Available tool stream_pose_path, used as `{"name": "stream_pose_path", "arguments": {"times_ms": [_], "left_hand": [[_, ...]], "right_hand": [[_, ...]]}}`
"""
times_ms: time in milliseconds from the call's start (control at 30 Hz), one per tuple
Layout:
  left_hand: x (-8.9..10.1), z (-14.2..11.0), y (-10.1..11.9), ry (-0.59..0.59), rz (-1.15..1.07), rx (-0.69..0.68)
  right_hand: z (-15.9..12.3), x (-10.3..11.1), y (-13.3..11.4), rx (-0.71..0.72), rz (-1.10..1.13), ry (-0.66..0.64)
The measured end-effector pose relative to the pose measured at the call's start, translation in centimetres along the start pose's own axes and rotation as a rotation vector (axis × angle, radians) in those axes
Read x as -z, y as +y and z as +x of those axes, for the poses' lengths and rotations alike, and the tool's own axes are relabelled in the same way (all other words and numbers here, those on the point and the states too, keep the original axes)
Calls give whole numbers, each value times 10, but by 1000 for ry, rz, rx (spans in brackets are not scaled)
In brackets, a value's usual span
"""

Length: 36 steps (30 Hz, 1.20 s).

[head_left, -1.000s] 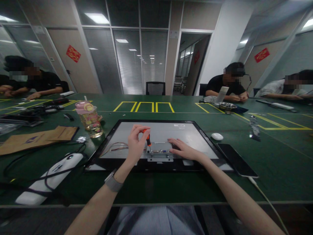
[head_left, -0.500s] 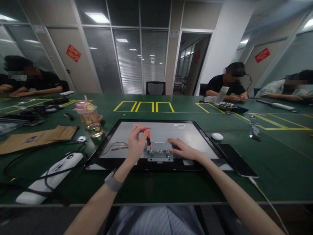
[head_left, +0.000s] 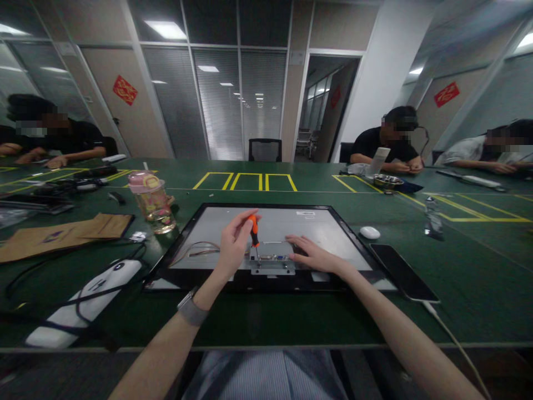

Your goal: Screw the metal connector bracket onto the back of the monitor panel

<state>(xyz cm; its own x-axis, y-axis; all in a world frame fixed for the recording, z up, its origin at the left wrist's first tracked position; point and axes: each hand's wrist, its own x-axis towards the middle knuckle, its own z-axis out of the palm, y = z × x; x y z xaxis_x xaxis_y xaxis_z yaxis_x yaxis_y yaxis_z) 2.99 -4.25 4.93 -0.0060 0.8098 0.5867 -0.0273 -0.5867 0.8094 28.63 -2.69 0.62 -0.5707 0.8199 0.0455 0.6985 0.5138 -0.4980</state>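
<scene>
A display panel (head_left: 333,236) with a black frame lies back side up in front of me. Near its front edge sits a metal bracket (head_left: 272,266) with a row of connector ports. My left hand (head_left: 236,239) holds an orange and black screwdriver (head_left: 254,226) by its handle, almost upright, the tip down at the left part of the bracket. My right hand (head_left: 310,254) lies flat with fingers spread, its fingertips at the bracket's right end. A bundle of thin wires (head_left: 200,248) runs leftward across the panel from the bracket.
Left of the panel are a drink bottle (head_left: 153,203), a paper envelope (head_left: 62,233) and a white power strip (head_left: 85,305) with black cables. To the right lie a phone (head_left: 403,272) on a cable and a white case (head_left: 370,232). Several people sit across the table.
The fingers of my left hand have loosened and straightened around the screwdriver handle, which shows more now. My right hand has kept its place. A person at far left has moved a hand.
</scene>
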Motion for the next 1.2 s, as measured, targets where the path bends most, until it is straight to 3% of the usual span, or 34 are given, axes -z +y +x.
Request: {"name": "stream_pose_path", "arguments": {"times_ms": [100, 267, 533, 733, 1100, 1200], "left_hand": [[0, 1, -3, 4, 48, -49], [-1, 2, -1, 110, 120, -101], [0, -1, 4, 65, 76, -35], [0, 1, 0, 87, 160, -109], [0, -1, 4, 78, 103, -76], [-1, -1, 1, 114, 167, -127]], "right_hand": [[0, 0, 1, 17, 2, 2], [0, 0, 3, 15, -4, -10], [-2, 4, -2, -19, -17, -46], [-3, 5, -4, -46, -20, -56], [-1, 1, -1, 4, -36, -14], [-1, 1, 0, 0, -26, -9]]}}
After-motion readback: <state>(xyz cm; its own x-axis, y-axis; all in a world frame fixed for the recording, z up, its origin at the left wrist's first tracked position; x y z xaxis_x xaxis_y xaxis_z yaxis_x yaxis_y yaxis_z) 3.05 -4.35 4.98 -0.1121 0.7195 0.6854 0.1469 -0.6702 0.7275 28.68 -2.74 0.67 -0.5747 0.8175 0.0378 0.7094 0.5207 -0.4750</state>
